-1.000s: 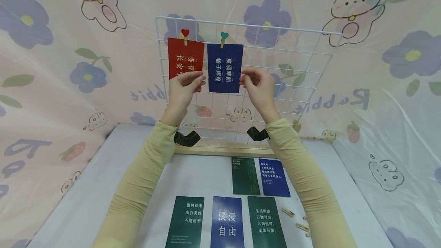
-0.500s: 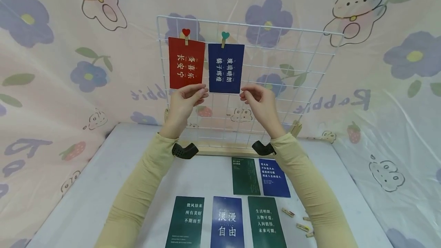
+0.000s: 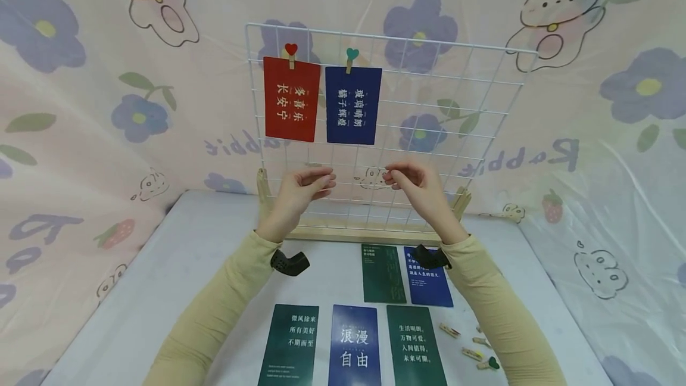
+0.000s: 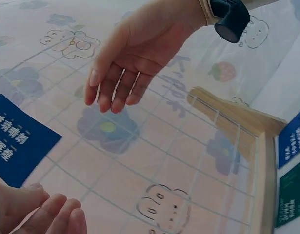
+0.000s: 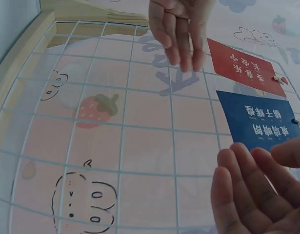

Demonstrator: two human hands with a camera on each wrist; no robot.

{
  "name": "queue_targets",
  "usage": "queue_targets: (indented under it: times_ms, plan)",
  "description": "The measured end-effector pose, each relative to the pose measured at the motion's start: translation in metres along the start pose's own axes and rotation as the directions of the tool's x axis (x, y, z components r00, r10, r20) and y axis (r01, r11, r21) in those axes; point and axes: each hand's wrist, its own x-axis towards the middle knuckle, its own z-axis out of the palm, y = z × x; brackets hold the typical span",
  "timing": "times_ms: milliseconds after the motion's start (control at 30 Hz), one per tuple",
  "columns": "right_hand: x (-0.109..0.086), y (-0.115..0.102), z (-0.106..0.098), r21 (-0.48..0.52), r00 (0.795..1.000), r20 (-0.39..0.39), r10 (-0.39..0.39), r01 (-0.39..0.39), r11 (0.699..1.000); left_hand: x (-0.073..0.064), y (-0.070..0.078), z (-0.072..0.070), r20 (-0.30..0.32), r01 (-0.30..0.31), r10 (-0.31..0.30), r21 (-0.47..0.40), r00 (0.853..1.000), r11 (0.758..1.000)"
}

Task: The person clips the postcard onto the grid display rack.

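A red card [image 3: 292,100] and a blue card [image 3: 353,106] with white lettering hang side by side on the white wire grid [image 3: 429,100]. A clothespin with a red heart [image 3: 291,50] pinches the red card's top edge; one with a teal heart [image 3: 351,53] is on the blue card. Below the cards, my left hand [image 3: 301,194] hovers in front of the grid, its loosely bent fingers holding nothing. My right hand [image 3: 420,186] is likewise without anything in it, apart from the blue card, as the right wrist view shows.
Green cards [image 3: 289,344] and blue cards [image 3: 355,347] lie on the white table [image 3: 134,290]. Several small clothespins [image 3: 471,353] lie at the right, near my right sleeve. The grid stands in a wooden base [image 3: 364,233], with a patterned curtain behind.
Both hands have come down from beside the hanging cards to below them. The red card, partly covered by my left hand before, is now fully visible. Both cards stay hanging.
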Motion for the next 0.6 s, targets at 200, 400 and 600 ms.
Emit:
queue_targets:
  times_ms: [200,400,600]
  plan:
    - [-0.017,0.023,-0.011,-0.013,0.999,0.029,0.032,-0.031,0.999,-0.009,-0.026,-0.003,0.053,0.139,-0.142,0.054,0.988,0.989]
    - [-0.039,0.036,-0.021,-0.031,0.997,0.06,0.056,-0.054,0.998,-0.018,-0.049,-0.003,0.103,0.213,-0.218,0.059,0.971,0.975]
    - [-0.065,0.046,-0.032,-0.029,0.993,0.085,0.083,-0.081,0.996,-0.023,-0.065,-0.002,0.129,0.273,-0.275,0.033,0.953,0.961]
